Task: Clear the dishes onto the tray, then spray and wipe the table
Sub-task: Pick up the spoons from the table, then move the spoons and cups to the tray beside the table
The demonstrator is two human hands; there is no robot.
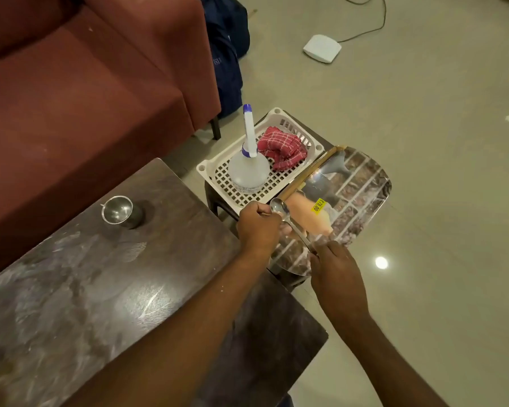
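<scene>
Both hands are busy: your right hand pinches the spoon handle while your left hand grips the tray edge. Tilt the glossy tray and the spoon may slide off. One cup remains on the surface.

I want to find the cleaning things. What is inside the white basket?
Inside the white basket stand a clear bottle with a long blue-tipped nozzle and, beside it, a crumpled red checked cloth. Whatever lies under the cloth or bottle is hidden.
</scene>
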